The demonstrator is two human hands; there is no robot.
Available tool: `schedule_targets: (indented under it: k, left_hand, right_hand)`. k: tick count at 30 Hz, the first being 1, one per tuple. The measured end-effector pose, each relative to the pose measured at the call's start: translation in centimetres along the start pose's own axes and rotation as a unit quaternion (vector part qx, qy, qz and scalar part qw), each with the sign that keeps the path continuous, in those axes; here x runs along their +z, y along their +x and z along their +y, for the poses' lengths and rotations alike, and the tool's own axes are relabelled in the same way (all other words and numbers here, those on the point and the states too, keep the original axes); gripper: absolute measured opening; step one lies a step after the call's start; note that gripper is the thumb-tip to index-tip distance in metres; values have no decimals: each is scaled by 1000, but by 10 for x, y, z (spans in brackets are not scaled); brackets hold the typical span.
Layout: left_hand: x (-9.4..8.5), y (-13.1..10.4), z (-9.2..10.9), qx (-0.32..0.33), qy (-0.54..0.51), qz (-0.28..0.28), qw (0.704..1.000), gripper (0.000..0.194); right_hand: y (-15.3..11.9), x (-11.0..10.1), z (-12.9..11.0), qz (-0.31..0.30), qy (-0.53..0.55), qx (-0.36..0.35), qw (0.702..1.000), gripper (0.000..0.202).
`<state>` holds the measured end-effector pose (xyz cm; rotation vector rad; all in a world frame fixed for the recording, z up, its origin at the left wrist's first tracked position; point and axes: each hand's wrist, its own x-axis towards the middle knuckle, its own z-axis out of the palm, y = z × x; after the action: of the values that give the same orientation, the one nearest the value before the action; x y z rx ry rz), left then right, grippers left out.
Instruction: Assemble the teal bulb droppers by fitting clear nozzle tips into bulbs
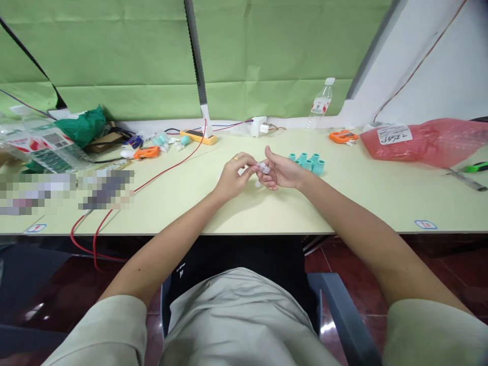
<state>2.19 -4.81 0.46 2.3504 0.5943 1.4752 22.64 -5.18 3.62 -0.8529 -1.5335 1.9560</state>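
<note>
My left hand (235, 175), with a ring on one finger, is closed in a pinch at a small clear plastic piece (264, 168). Opposite it, my right hand (284, 170) is turned palm inward, its fingers curled under the same piece and its thumb raised away. Whether it is one piece or more is too small to tell. Just below the fingers a small whitish round thing (258, 183) shows near the table surface. Behind my right wrist, a cluster of teal tube-shaped parts (308, 162) stands on the pale yellow table (366, 203).
At the back are a bottle (320, 104), a white plug block (260, 126) and a yellow meter-like device (198, 136). Orange-handled tools (343, 136) and a red plastic bag (423, 142) lie right. A red cable (168, 170), bottle pack (49, 147) and green bag (84, 126) occupy the left.
</note>
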Motion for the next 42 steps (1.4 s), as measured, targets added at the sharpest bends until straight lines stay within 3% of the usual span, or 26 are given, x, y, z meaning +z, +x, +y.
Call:
schedule_targets:
  k: [14,22,25,27,29,30,32,34,37,42]
  left_hand:
    - [2,-1,-1,-25,-6,16,1000,28]
    - [2,0,1,-27,-9,18,999,31]
    - [1,0,2,-35,-12,41,998,29]
    - [0,0,2,-54,-13,73,996,29]
    - [-1,0,1,-78,-10,105,991,29]
    - [-1,-1,1,-89,-8,118,989,30]
    - [-2,-1,-2,-107,-5,136,985,30]
    - [-2,-1,-4,-118,-6,143,983,31]
    - [-1,0,-7,-124,-7,144,982,31]
    - [0,-1,-10,-118,-2,145,982,30]
  right_hand:
    - [1,1,1,-35,7,18,999,83]
    - [1,-3,0,-46,-19,14,999,61]
    - [-2,-15,-7,44,-99,-37,993,54]
    - [-6,-27,-12,214,-210,-123,946,46]
    - [-10,-39,-15,371,-342,-201,839,38]
    - [-11,-45,-16,407,-409,-221,786,33]
    - [-10,-54,-14,404,-531,-230,708,25]
    - [-4,-60,-9,347,-626,-202,668,26]
    - [11,-67,-2,276,-702,-118,646,31]
    - [28,-71,3,246,-747,-37,616,33]
